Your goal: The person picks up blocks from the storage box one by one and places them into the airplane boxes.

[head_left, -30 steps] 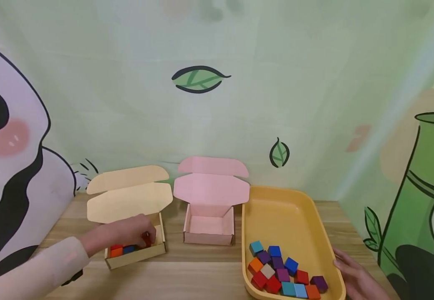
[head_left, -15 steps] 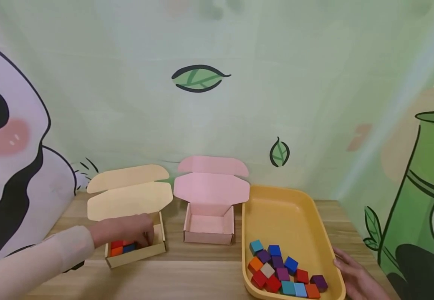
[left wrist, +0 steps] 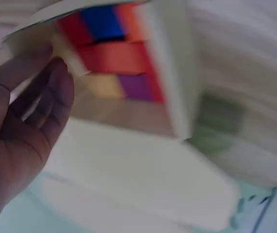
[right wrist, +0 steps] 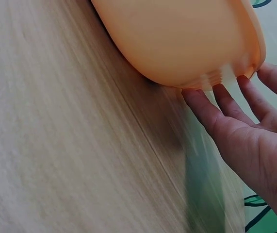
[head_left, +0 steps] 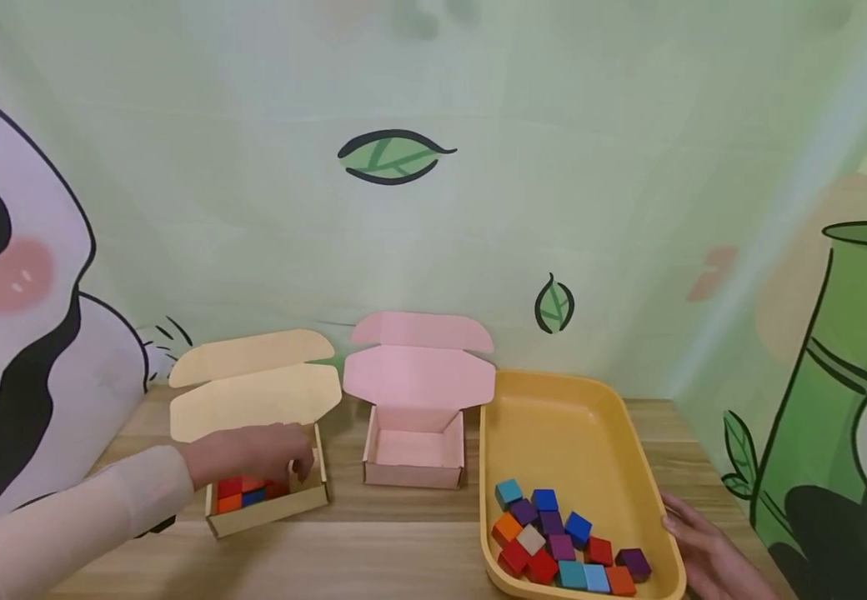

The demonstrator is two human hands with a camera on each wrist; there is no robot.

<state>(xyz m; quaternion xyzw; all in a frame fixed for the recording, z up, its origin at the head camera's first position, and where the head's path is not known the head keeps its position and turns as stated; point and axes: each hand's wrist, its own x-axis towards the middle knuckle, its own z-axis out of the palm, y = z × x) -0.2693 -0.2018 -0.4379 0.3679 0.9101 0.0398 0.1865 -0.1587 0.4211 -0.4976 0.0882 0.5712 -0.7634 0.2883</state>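
Observation:
My left hand [head_left: 272, 454] is over the right part of the tan cardboard box [head_left: 272, 514]. In the left wrist view its thumb and fingers [left wrist: 58, 92] are loosely bent, with a gap between them and nothing seen held. Coloured blocks [left wrist: 121, 58] lie packed side by side in the box: red, blue, orange, yellow and purple. My right hand [head_left: 704, 546] touches the outer right side of the yellow tray [head_left: 576, 433]; its fingertips [right wrist: 191, 94] rest against the wall, fingers mostly straight. Several loose blocks [head_left: 561, 547] lie at the tray's near end.
Between the tan box and the tray stands a pink cardboard box [head_left: 414, 475] with its lid up and no blocks seen inside. The tan box's lid [head_left: 257, 400] is also raised. A printed cloth [head_left: 433, 233] hangs behind the wooden table [head_left: 373, 550].
A red block showed under my left fingers a second ago; now the fingers are raised a little, and red blocks show beside them in the box. The right hand stays at the tray.

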